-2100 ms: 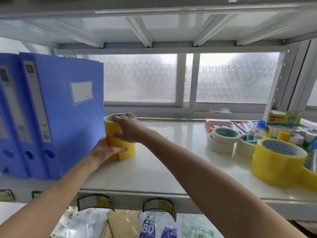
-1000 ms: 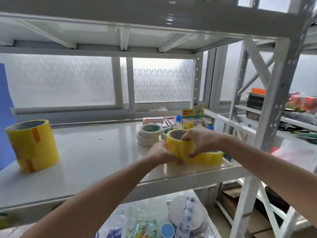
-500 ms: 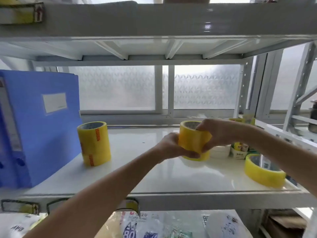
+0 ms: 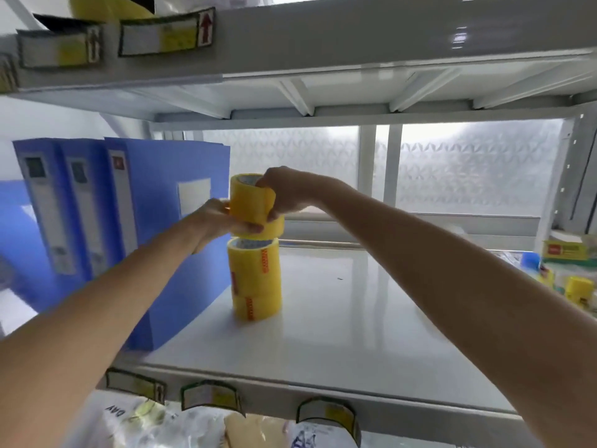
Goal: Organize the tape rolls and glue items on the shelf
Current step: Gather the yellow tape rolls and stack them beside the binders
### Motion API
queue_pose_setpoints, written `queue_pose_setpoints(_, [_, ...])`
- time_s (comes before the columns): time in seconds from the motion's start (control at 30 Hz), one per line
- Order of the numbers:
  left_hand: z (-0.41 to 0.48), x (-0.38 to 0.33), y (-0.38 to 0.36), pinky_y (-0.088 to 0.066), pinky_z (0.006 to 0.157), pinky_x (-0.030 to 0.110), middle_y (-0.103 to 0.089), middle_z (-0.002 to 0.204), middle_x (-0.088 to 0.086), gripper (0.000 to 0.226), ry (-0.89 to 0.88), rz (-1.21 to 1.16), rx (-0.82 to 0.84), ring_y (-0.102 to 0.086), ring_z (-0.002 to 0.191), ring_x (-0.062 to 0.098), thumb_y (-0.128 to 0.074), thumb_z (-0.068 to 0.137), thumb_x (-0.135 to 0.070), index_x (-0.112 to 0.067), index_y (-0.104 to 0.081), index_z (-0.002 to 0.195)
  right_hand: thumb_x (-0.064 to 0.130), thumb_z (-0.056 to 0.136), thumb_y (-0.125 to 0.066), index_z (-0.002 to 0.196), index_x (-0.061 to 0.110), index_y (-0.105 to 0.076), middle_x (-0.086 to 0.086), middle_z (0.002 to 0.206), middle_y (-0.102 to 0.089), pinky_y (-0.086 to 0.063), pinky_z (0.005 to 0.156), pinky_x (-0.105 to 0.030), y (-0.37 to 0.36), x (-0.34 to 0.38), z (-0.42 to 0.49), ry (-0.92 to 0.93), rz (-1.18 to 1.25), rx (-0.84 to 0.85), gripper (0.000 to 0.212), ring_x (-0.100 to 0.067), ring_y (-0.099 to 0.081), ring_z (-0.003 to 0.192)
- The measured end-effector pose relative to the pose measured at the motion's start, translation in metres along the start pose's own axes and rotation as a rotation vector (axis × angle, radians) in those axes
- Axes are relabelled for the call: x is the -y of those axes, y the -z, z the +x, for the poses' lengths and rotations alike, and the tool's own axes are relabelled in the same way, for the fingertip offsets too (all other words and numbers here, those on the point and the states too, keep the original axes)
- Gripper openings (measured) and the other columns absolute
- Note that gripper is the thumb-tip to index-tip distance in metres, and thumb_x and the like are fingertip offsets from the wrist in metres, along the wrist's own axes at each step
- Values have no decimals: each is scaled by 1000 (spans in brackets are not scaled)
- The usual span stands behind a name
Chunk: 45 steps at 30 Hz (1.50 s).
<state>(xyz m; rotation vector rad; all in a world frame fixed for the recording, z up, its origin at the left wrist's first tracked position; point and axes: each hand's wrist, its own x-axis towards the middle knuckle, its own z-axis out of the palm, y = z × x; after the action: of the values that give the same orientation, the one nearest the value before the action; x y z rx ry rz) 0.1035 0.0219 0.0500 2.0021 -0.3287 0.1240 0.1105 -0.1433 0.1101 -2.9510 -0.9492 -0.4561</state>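
We see both hands on a pair of yellow tape rolls (image 4: 250, 202): the left hand (image 4: 219, 221) grips its lower side and the right hand (image 4: 287, 192) curls over the top rim. The pair hangs directly over the standing yellow stack (image 4: 255, 279) on the white shelf (image 4: 355, 318), just beside the blue binders (image 4: 168, 221); we cannot tell whether the two touch

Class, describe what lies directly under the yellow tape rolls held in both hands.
A standing stack of yellow tape rolls on the white shelf, beside the blue folders. The held rolls partly cover its top opening, so whether they touch is unclear.
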Motion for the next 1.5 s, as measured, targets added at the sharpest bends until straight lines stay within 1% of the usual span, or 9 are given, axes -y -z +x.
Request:
queue_pose_setpoints(0.1, [0,10,1,-40,66,17,-73,87,-7,50,73,-21,5,-62,83,8,-85,70,-13,-10,-68,118,21,75,-77,109,12,-65,-10,105,-65,-41,74,-28,-10,2,17,-2,-2,66,37,-25,-59,99])
queue_pose_setpoints(0.23, [4,23,-4,-43,80,27,-71,112,2,108,123,-22,4,-61,110,20,-94,20,-53,-15,-67,118,20,72,-80,108,13,-65,-4,95,-61,-41,73,-27,-16,-1,23,-11,1,126,40,-21,-57,90])
queue_pose_setpoints(0.37, [5,24,-1,-44,81,31,-70,114,2,122,101,-21,21,-60,109,21,-90,8,-61,-14,-67,119,18,72,-79,108,11,-65,-4,96,-62,-43,73,-26,-15,-1,23,5,18,118,40,-21,-58,90])
queue_pose_setpoints(0.73, [-2,31,-1,-46,96,38,-70,108,4,105,94,14,-22,-60,110,23,-89,22,-65,-20,-67,114,21,76,-72,125,19,-49,-3,109,-55,-42,76,-32,-26,7,15,-1,79,71,54,-22,-49,111])
queue_pose_setpoints(0.9, [-19,16,-6,-41,99,44,-45,143,16,101,230,462,-102,-45,129,33,-74,68,-62,-5,-36,142,23,79,-69,139,19,-38,-5,135,-44,-44,98,-41,-28,-3,-11,-20,146,-61,68,-24,-38,127])
queue_pose_setpoints(1.0, [-39,-11,-11,-42,89,36,-49,136,17,83,291,904,-34,-50,121,31,-63,81,-59,-2,-40,137,26,82,-69,143,16,-34,-6,145,-38,-39,105,-41,-16,-23,-46,-23,105,-142,70,-25,-36,132])
queue_pose_setpoints(1.13, [-59,-53,-52,-44,77,30,-58,111,8,62,231,1155,122,-56,99,23,-59,83,-62,-9,-56,115,28,86,-67,129,14,-53,-6,132,-54,-41,101,-36,5,-65,-118,-155,37,3,47,-24,-49,122])
queue_pose_setpoints(1.33, [-65,-89,-182,-45,90,31,-60,125,10,65,-42,1090,416,-56,114,27,-60,85,-59,-5,-60,122,27,85,-70,110,13,-67,-3,106,-68,-50,91,-38,13,-133,-263,-419,-10,292,28,-21,-61,101])
queue_pose_setpoints(1.5, [-78,-110,-300,-37,72,26,-62,119,9,49,-278,1047,565,-53,94,23,-65,87,-47,-8,-60,116,35,81,-72,93,21,-66,6,86,-65,-53,77,-28,9,-187,-375,-687,-44,380,19,-15,-63,86])
